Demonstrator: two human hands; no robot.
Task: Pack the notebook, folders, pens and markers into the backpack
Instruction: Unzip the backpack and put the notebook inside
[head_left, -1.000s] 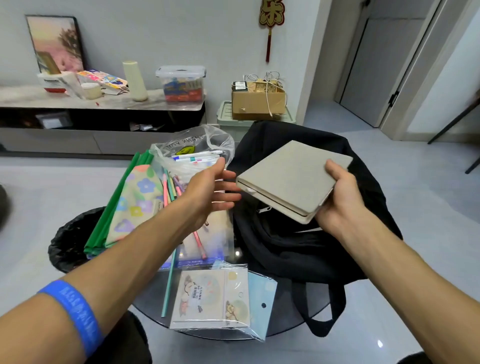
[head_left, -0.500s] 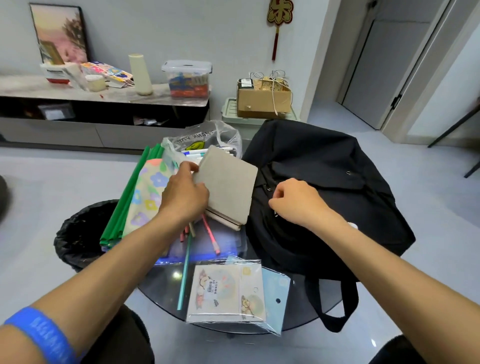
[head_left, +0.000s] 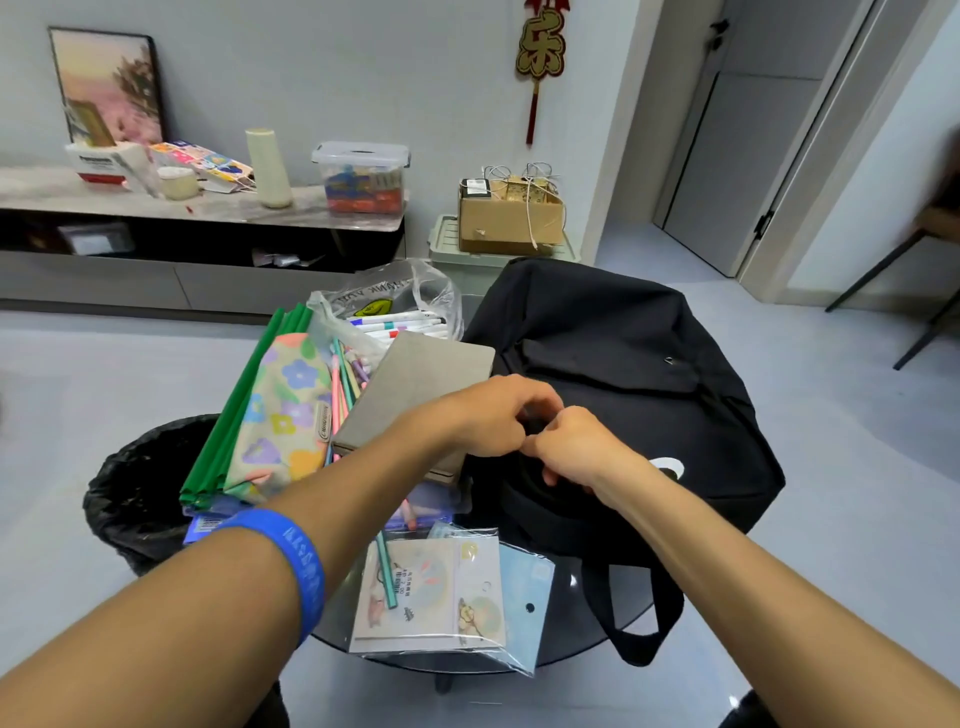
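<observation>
A black backpack (head_left: 623, 364) lies on the round glass table (head_left: 576, 618). My left hand (head_left: 493, 415) and my right hand (head_left: 571, 447) meet at its near left edge, both pinching the black fabric there. A grey notebook (head_left: 421, 384) rests on the pile just left of the bag, partly under my left forearm. Green folders (head_left: 234, 415) and a flowered pouch (head_left: 280, 410) lie further left. Loose pens (head_left: 345, 374) sit between pouch and notebook. White markers (head_left: 395, 325) lie in a clear plastic bag (head_left: 384, 296) behind.
Sticker packs in clear sleeves (head_left: 447, 603) lie at the table's near edge. A bin with a black liner (head_left: 140, 488) stands left of the table. Behind are a low cabinet (head_left: 197, 244) and a cardboard box (head_left: 509, 215) on a green crate.
The notebook went from my right hand to my left, then down onto the pile. Both hands have since come together on the backpack's near edge.
</observation>
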